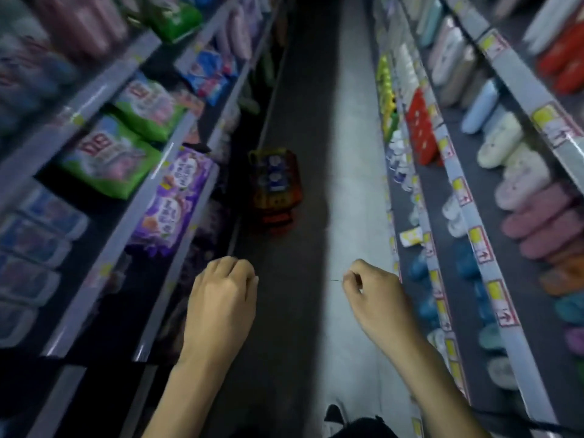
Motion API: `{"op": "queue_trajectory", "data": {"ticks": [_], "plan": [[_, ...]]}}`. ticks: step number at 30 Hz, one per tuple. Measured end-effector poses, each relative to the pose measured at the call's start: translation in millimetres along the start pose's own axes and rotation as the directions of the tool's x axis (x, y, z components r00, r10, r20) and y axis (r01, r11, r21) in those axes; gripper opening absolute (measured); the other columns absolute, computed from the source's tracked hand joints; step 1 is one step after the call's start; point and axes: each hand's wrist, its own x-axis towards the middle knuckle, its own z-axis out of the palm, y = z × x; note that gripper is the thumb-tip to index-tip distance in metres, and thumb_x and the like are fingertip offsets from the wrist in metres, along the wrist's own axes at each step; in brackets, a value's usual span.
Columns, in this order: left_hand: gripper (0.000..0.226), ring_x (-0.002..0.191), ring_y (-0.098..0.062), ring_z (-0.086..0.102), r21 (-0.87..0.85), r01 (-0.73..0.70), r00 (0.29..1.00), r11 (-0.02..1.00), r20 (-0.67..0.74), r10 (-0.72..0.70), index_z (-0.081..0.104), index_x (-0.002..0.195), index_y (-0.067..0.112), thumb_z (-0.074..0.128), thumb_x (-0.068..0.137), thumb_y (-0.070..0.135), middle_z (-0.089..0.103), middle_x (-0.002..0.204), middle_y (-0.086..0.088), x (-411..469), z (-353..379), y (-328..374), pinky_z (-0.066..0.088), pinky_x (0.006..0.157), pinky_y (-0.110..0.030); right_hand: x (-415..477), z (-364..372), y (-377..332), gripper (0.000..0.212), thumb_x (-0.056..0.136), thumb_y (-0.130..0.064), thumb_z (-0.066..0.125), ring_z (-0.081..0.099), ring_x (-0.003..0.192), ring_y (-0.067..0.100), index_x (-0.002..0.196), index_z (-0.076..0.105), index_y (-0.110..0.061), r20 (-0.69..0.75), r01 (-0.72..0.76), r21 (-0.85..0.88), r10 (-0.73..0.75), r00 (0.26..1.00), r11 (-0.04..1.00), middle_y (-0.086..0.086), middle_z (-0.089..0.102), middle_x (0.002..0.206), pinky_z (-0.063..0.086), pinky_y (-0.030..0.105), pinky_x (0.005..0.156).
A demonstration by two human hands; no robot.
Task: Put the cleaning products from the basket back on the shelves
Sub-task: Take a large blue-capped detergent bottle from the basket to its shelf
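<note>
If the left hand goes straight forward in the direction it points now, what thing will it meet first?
Probably the basket on the aisle floor. The left hand, loosely closed and empty, points up the aisle toward it, and nothing shows between them. Depth is unclear, so the basket may lie lower than the hand's line.

One head-worn wide-angle view looks forward and steeply down a shop aisle, hands (221, 298) close at lower centre, shelves (126, 197) flanking both edges, basket (275, 184) farther off mid-frame.
</note>
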Motion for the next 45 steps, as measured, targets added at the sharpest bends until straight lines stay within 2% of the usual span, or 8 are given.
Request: {"op": "queue_trajectory", "data": {"ticks": [5, 10, 17, 22, 26, 31, 38, 45], "plan": [[0.009, 0.079, -0.029, 0.059, -0.020, -0.053, 0.996, 0.998, 0.067, 0.054, 0.066, 0.081, 0.011, 0.074, 0.083, 0.009, 0.062, 0.083, -0.004, 48, 35, 20, 0.051, 0.064, -0.041, 47, -4, 35, 0.043, 0.098, -0.037, 0.053, 0.048, 0.058, 0.028, 0.063, 0.038, -0.017, -0.048, -0.012, 0.043, 0.014, 0.999, 0.999, -0.003, 0.039, 0.054, 0.043, 0.042, 0.055], [0.011, 0.082, -0.026, 0.059, -0.030, -0.017, 0.988, 0.999, 0.155, 0.022, 0.067, 0.082, 0.012, 0.076, 0.082, 0.007, 0.061, 0.085, -0.002, 110, 69, 12, 0.051, 0.067, -0.039, 113, 0, 37, 0.028, 0.099, -0.022, 0.057, 0.057, 0.073, 0.029, 0.073, 0.046, -0.019, 0.017, -0.005, 0.035, 0.005, 1.000, 0.999, 0.002, 0.058, 0.076, 0.048, 0.044, 0.062], [0.022, 0.078, -0.030, 0.064, -0.117, 0.015, 0.991, 0.993, 0.134, 0.001, 0.066, 0.113, 0.011, 0.058, 0.094, 0.004, 0.063, 0.098, -0.007, 236, 118, -3, 0.056, 0.060, -0.043, 238, -4, 22, 0.016, 0.094, -0.011, 0.058, 0.066, 0.087, 0.019, 0.099, 0.062, -0.025, 0.110, -0.043, 0.010, 0.042, 0.993, 0.999, -0.004, 0.069, 0.093, 0.056, 0.041, 0.078], [0.005, 0.058, -0.023, 0.063, -0.086, -0.034, 0.986, 0.996, 0.158, 0.047, 0.061, 0.095, 0.014, 0.057, 0.098, 0.016, 0.061, 0.072, 0.001, 320, 135, -5, 0.053, 0.048, -0.041, 326, -18, 8, 0.021, 0.097, -0.020, 0.049, 0.068, 0.080, 0.024, 0.089, 0.066, -0.029, 0.100, -0.061, -0.049, 0.066, 0.993, 0.997, 0.000, 0.072, 0.084, 0.057, 0.042, 0.074], [0.022, 0.046, -0.023, 0.059, -0.012, -0.078, 0.977, 0.997, 0.197, 0.079, 0.055, 0.081, 0.016, 0.056, 0.098, 0.030, 0.045, 0.057, 0.008, 382, 145, 10, 0.041, 0.037, -0.029, 378, -29, 11, 0.021, 0.098, -0.023, 0.045, 0.065, 0.072, 0.025, 0.088, 0.064, -0.025, 0.055, -0.091, -0.091, 0.097, 0.994, 0.992, -0.001, 0.069, 0.079, 0.057, 0.040, 0.067], [0.017, 0.063, -0.025, 0.060, 0.036, -0.112, 0.968, 0.993, 0.231, 0.101, 0.057, 0.081, 0.016, 0.061, 0.093, 0.027, 0.058, 0.072, -0.001, 461, 188, 25, 0.047, 0.048, -0.032, 461, -39, 33, 0.017, 0.100, -0.020, 0.048, 0.060, 0.073, 0.021, 0.090, 0.062, -0.021, 0.053, -0.063, -0.066, 0.066, 0.996, 0.996, -0.001, 0.063, 0.081, 0.051, 0.036, 0.064], [0.026, 0.092, -0.030, 0.063, 0.250, 0.007, 0.924, 0.968, 0.369, -0.102, 0.058, 0.112, 0.019, 0.053, 0.094, 0.037, 0.064, 0.101, -0.006, 568, 243, 44, 0.053, 0.071, -0.042, 611, -49, 59, 0.023, 0.099, -0.029, 0.051, 0.060, 0.110, 0.026, 0.120, 0.058, -0.020, 0.278, 0.027, -0.077, -0.004, 0.961, 0.997, 0.006, 0.056, 0.121, 0.052, 0.041, 0.090], [0.033, 0.095, -0.032, 0.060, 0.282, 0.285, 0.853, 0.916, 0.362, -0.377, 0.055, 0.120, 0.019, 0.051, 0.094, 0.040, 0.061, 0.102, -0.007, 635, 259, 32, 0.050, 0.072, -0.042, 736, -49, 27, 0.028, 0.102, -0.027, 0.045, 0.058, 0.109, 0.027, 0.127, 0.054, -0.019, 0.513, 0.245, -0.142, -0.140, 0.847, 0.959, 0.006, 0.052, 0.127, 0.046, 0.036, 0.083]]}}
